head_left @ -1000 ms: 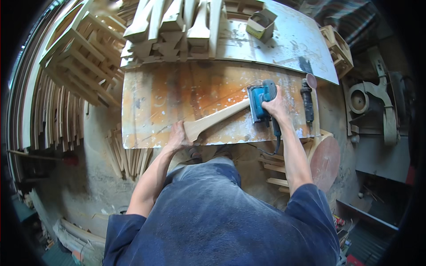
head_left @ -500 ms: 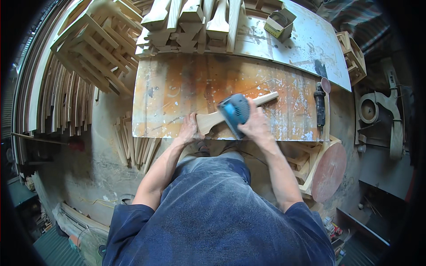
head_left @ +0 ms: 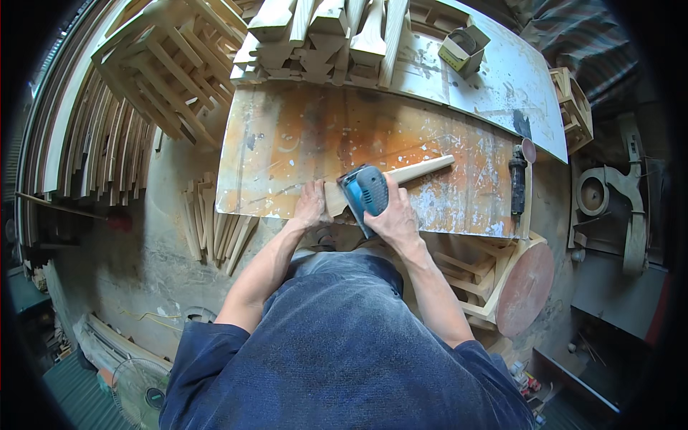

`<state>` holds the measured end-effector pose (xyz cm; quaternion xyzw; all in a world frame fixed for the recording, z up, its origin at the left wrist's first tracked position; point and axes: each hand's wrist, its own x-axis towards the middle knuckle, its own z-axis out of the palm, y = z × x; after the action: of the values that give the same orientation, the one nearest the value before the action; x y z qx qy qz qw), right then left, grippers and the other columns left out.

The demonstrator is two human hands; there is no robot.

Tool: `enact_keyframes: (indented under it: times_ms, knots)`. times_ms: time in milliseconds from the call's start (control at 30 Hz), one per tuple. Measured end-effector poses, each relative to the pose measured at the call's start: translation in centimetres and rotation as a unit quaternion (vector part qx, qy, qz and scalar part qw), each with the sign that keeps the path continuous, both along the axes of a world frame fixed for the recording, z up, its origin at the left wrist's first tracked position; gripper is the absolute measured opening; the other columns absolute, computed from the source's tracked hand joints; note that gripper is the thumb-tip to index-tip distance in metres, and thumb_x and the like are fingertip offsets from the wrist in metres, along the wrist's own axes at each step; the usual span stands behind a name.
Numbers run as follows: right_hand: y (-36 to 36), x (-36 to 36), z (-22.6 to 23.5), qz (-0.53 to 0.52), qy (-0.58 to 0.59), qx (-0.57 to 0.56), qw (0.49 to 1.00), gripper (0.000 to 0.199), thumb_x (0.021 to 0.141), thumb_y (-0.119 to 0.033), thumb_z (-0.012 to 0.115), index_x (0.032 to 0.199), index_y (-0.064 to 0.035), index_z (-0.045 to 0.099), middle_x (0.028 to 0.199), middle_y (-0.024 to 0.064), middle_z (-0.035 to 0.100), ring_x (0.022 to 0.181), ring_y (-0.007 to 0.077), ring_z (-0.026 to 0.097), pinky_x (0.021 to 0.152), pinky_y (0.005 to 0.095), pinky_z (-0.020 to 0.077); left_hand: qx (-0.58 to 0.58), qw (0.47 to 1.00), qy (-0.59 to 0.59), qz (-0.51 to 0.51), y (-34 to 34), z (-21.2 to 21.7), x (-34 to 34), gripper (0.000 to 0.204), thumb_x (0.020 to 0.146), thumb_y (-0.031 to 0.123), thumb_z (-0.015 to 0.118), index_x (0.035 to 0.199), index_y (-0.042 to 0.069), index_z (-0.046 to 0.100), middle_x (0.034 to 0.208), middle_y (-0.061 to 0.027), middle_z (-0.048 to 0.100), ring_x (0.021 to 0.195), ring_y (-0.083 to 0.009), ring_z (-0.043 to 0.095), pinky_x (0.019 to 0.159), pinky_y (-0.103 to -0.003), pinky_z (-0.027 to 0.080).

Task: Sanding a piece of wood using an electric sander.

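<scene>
A pale wooden leg [head_left: 424, 168], wide at one end and tapering at the other, lies slantwise on the paint-stained board [head_left: 276, 154] near its front edge. My left hand [head_left: 312, 206] grips the wide left end, its fingers together over the wood and its thumb side hidden. Wrapped round the body of a blue and black power sander [head_left: 367, 190] is my right hand [head_left: 395, 218]. The sander rests tilted over the wide part of the leg, close beside my left hand, and covers the leg's middle. The narrow tip points to the far right.
Shaped wooden legs [head_left: 326, 43] are stacked behind the board. A small open box [head_left: 462, 50] stands on the white panel [head_left: 494, 86]. At the right edge lies a black tool [head_left: 517, 179]. Wooden frames [head_left: 165, 72] and leaning strips [head_left: 215, 222] stand left; a round disc [head_left: 525, 288] is below right.
My right hand has drawn the sander left along the leg, toward my left hand and its wide end. My left hand keeps its hold. The whole view has shifted slightly.
</scene>
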<state>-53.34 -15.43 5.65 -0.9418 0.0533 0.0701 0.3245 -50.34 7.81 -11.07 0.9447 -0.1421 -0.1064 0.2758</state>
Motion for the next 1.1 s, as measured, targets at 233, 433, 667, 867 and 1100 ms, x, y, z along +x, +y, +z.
enact_keyframes:
  times_ms: [233,433,667,867,1100]
  knots:
    - [-3.8,-0.5,-2.2,-0.054,-0.089,-0.039,0.994,0.094,0.074,-0.024,0.083,0.155,-0.0217,0.035,0.115,0.0221,0.060,0.101,0.0446,0.068,0.085,0.0550,0.0589,-0.008,0.999,0.049,-0.003,0.1,-0.1,0.8,0.099,0.056,0.021,0.087,0.141,-0.001,0.041,0.127,-0.0305,0.050,0.120,-0.0487,0.051,0.106,-0.054,0.046]
    - [-0.3,-3.5,-2.5,-0.020,-0.092,0.004,0.996,0.092,0.075,-0.024,0.082,0.154,-0.0225,0.036,0.117,0.0200,0.060,0.104,0.0433,0.068,0.086,0.0552,0.0587,0.007,0.988,0.152,-0.016,0.4,2.5,2.7,0.103,0.053,0.029,0.092,0.138,-0.002,0.042,0.128,-0.0325,0.052,0.122,-0.0513,0.053,0.105,-0.054,0.049]
    - [-1.3,-2.8,-1.6,-0.073,-0.084,0.004,0.994,0.090,0.074,-0.024,0.084,0.153,-0.0208,0.039,0.118,0.0193,0.060,0.108,0.0431,0.066,0.088,0.0552,0.0563,0.029,0.973,0.224,-0.036,0.4,1.9,4.8,0.105,0.053,0.027,0.086,0.140,-0.007,0.038,0.133,-0.0349,0.050,0.128,-0.0523,0.052,0.109,-0.052,0.048]
    - [-0.4,-3.9,-3.1,-0.084,-0.138,-0.001,0.987,0.091,0.074,-0.024,0.084,0.153,-0.0200,0.038,0.117,0.0201,0.059,0.108,0.0443,0.066,0.088,0.0560,0.0564,0.040,0.966,0.254,-0.034,0.6,2.7,5.2,0.110,0.050,0.030,0.088,0.140,-0.008,0.037,0.134,-0.0357,0.050,0.130,-0.0513,0.052,0.109,-0.051,0.049]
    - [0.0,-4.7,-3.7,-0.072,-0.138,0.011,0.988,0.092,0.075,-0.023,0.084,0.154,-0.0184,0.038,0.121,0.0201,0.059,0.109,0.0444,0.065,0.089,0.0550,0.0566,0.061,0.939,0.338,-0.029,0.8,3.2,6.5,0.113,0.052,0.029,0.092,0.141,-0.009,0.033,0.132,-0.0339,0.054,0.124,-0.0450,0.059,0.104,-0.046,0.052]
